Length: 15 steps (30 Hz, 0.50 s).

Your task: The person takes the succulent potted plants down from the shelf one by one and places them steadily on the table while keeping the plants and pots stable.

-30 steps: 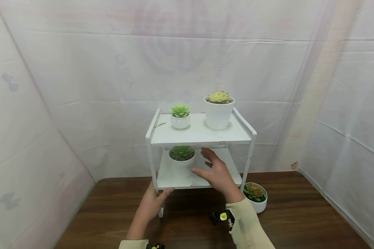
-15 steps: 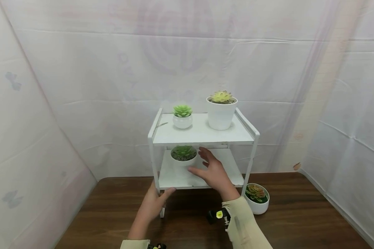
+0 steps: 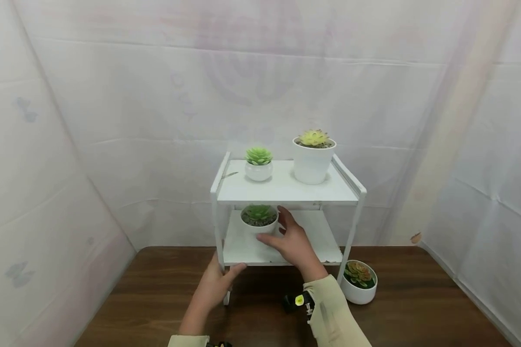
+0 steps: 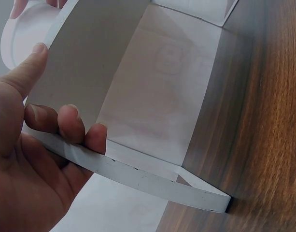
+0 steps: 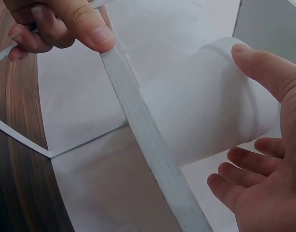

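Now | left hand grips rack front leg | right hand spread, thumb touching white pot on lower shelf | table

This looks like a staged recording booth, not a lived-in room. White cloth sheets hang on all sides as walls, with creases and seams showing, and they close off everything behind them. Inside stands only a dark wooden table with a small white two-level shelf and some little potted succulents — props more than furniture. The person wears small devices strapped at the wrists, which fits a data-collection setup.
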Motion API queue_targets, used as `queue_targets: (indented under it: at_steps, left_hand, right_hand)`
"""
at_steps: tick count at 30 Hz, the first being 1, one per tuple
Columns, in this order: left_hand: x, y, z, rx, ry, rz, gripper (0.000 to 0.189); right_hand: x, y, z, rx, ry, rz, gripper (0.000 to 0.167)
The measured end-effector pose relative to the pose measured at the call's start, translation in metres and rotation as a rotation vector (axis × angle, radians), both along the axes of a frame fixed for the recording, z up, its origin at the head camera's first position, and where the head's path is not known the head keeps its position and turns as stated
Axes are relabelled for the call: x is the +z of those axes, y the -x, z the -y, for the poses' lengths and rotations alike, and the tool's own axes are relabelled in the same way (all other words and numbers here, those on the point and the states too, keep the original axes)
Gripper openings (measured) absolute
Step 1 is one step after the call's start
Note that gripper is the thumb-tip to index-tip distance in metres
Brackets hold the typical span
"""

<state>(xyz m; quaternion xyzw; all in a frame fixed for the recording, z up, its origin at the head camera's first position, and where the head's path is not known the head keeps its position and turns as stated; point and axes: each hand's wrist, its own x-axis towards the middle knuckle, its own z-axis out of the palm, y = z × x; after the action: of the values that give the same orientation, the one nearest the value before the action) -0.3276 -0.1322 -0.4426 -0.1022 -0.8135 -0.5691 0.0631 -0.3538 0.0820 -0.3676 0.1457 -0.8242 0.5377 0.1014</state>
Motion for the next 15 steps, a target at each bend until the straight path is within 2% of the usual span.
queue_targets:
  at_steps: [15]
  left_hand:
    - [-0.002,0.0,0.001,-0.023,-0.018,0.022,0.074]
  right_hand:
    - [-0.002,0.008,0.012,-0.024,-0.005,0.047,0.11]
